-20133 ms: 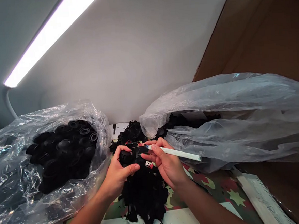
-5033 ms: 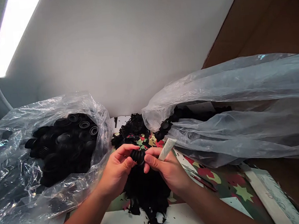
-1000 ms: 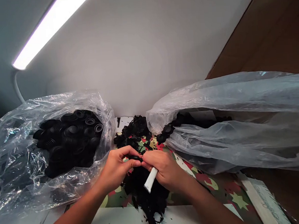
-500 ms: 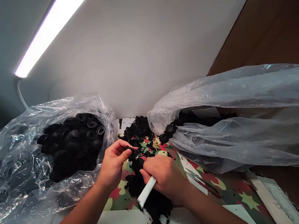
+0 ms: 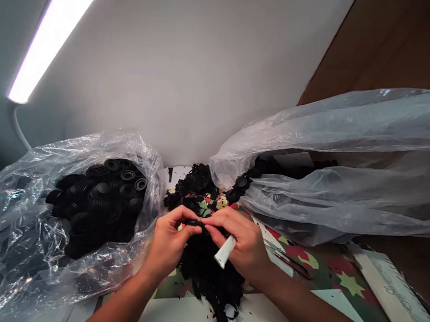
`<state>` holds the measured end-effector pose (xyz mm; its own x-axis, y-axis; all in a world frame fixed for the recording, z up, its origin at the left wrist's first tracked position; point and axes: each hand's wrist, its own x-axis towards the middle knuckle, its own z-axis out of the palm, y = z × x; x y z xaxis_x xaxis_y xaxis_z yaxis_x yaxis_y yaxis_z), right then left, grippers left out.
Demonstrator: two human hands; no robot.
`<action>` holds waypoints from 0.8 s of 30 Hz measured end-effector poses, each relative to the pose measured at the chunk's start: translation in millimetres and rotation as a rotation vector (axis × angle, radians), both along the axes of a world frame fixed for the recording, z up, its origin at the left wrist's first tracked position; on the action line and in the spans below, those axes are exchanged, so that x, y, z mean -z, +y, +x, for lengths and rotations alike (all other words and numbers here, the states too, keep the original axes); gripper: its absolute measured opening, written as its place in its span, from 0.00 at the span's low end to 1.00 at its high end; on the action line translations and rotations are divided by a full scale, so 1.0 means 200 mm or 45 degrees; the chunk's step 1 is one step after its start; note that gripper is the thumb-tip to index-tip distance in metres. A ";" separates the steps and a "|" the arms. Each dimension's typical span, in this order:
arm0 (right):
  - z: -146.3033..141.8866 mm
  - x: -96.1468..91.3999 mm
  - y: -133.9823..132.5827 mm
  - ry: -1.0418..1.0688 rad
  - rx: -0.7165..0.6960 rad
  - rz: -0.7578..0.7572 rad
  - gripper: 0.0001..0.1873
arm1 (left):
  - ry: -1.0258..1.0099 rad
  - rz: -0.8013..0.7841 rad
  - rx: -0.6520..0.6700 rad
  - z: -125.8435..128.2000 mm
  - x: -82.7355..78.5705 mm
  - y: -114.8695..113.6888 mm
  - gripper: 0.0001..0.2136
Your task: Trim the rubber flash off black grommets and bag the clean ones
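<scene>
A small black rubber piece (image 5: 193, 222) is pinched between the thumb and fingers of my left hand (image 5: 169, 245). My right hand (image 5: 246, 244) has come up against it, thumb and fingertips closed at the piece's right end. Across the right palm lies a tool with a flat white handle (image 5: 225, 251), its butt pointing down toward me; its working end is hidden by the fingers. Below both hands spreads a heap of black rubber scraps (image 5: 213, 274).
At left, a clear plastic bag (image 5: 22, 194) holds many ribbed black rubber boots (image 5: 99, 193). Another clear bag (image 5: 308, 125) lies open at right, with black parts (image 5: 242, 186) at its mouth. Tweezers (image 5: 290, 263) rest on the patterned mat (image 5: 329, 270). A lamp (image 5: 52, 45) shines above.
My right hand has moved up and turned, bringing its fingertips to the black piece in my left hand. The white handle has shifted right and upward. The view has shifted slightly.
</scene>
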<state>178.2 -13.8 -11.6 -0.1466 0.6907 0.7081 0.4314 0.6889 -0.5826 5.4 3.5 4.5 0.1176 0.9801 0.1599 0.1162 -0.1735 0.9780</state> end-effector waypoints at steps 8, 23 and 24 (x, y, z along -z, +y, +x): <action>0.08 0.00 0.07 -0.224 0.306 0.025 0.10 | 0.124 0.024 0.067 0.00 -0.04 -0.02 0.03; 0.00 -0.02 0.03 0.449 -0.274 -0.799 0.19 | -0.327 -0.112 0.092 -0.03 0.01 0.02 0.09; 0.00 -0.02 0.02 0.509 -0.297 -0.856 0.20 | -0.312 -0.113 0.092 -0.03 0.00 0.02 0.09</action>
<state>177.4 -8.9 -7.7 -0.1633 0.9696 0.1824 -0.0077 0.1836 -0.9830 0.2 7.5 3.7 0.1565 0.9820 0.1060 -0.1353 -0.0850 0.9872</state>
